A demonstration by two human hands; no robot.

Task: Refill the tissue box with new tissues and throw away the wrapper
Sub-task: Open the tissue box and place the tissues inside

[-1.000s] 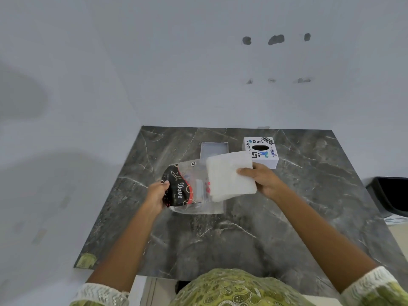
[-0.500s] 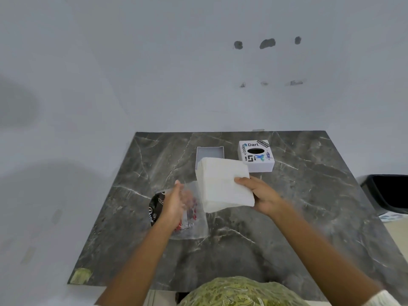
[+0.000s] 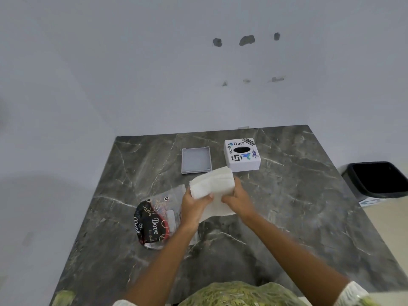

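Note:
Both hands hold a white stack of tissues (image 3: 213, 184) above the middle of the dark marble table (image 3: 298, 206). My left hand (image 3: 194, 205) grips its left side and my right hand (image 3: 239, 200) grips its right side; the stack bends between them. The plastic wrapper (image 3: 154, 221), clear with a black and red "Dove" print, lies flat on the table just left of my left hand. The white tissue box cover (image 3: 241, 156), with stickers and an oval slot on top, stands at the back. Its grey tray-like base (image 3: 196, 160) lies open to the left of it.
A black waste bin (image 3: 377, 178) stands on the floor past the table's right edge. A plain white wall rises behind the table. A green patterned garment fills the bottom of the view.
My left hand let go of the wrapper, which now lies on the table, and moved right to grasp the tissue stack. The stack now bends between both hands.

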